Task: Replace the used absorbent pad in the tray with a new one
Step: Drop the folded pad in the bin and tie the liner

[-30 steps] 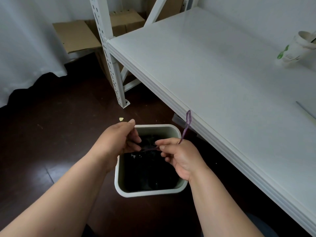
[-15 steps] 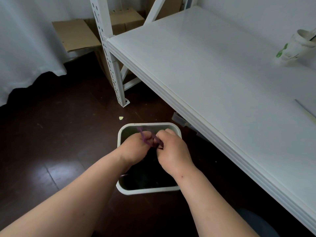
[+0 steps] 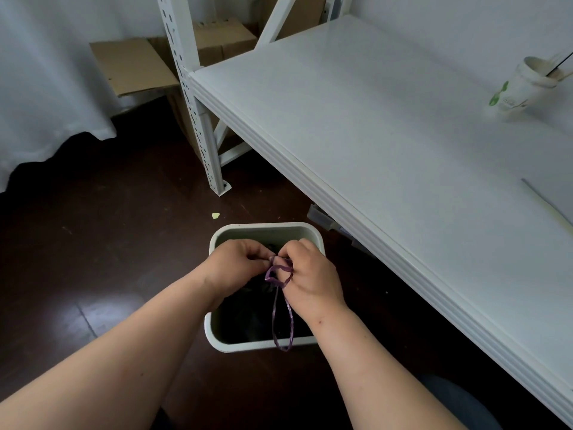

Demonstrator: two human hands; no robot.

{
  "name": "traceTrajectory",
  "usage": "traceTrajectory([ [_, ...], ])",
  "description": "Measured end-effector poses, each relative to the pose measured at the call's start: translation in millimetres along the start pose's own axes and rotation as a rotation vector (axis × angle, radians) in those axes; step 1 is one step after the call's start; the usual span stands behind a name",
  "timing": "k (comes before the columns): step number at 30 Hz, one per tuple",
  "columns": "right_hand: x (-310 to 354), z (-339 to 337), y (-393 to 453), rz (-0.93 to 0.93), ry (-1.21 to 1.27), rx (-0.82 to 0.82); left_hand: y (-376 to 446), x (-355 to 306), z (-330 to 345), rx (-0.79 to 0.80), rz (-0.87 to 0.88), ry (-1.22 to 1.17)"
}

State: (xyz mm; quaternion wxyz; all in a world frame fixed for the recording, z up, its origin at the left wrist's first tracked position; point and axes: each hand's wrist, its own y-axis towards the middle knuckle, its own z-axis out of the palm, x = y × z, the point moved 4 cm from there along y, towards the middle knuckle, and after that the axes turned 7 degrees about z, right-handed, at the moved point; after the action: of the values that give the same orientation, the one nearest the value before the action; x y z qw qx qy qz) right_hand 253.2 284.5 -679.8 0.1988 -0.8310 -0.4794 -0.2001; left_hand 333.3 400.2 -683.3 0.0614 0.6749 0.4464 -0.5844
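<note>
Purple drawstring (image 3: pixel 281 308): a thin purple cord looped round the fingers of the right hand, with a long loop hanging down over the near rim of the bin.
Right hand (image 3: pixel 310 279): over the bin's right half, fingers curled, holding the cord where it wraps round them.
Left hand (image 3: pixel 236 264): over the bin's left half, fingertips pinching the same cord right beside the right hand; the two hands touch or nearly touch above the bin.
Black bag (image 3: pixel 248 318): dark plastic filling the inside of the bin, under both hands; what it holds cannot be made out.
Bin (image 3: pixel 263 344): pale, square with rounded corners, standing on the dark floor (image 3: pixel 93 259) just beside the front edge of the shelf.
Scrap (image 3: pixel 215 215): a small yellowish bit on the floor, just beyond the bin's far left corner.
Shelf (image 3: pixel 387 135): white metal rack surface running from the right edge back to its far left corner, where a perforated upright (image 3: pixel 192 97) stands.
Cup (image 3: pixel 524 88): white with a green mark, tilted, near the shelf's far right side.
Cardboard boxes (image 3: pixel 133 66): brown, on the floor behind the upright.
Curtain (image 3: pixel 46 72): white, hanging at the far left.
Absorbent pad and tray: cannot tell where they are.
</note>
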Motion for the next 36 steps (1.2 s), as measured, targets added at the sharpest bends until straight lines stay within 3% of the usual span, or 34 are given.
traceTrajectory([
  [8,-5,1,0,0.018,0.004,0.02,1,-1,-1,0.007,0.022,0.052],
  [16,-2,-2,-2,-0.037,0.062,0.046,3,4,-9,-0.158,0.083,0.267],
  [23,-22,5,-6,0.146,0.106,0.185,2,15,-23,-0.195,0.104,0.549],
  [28,-34,13,-8,0.275,0.292,0.219,3,18,-22,-0.184,0.143,0.714],
  [36,-44,14,-12,0.431,0.419,0.217,5,25,-21,-0.169,0.123,0.77],
])
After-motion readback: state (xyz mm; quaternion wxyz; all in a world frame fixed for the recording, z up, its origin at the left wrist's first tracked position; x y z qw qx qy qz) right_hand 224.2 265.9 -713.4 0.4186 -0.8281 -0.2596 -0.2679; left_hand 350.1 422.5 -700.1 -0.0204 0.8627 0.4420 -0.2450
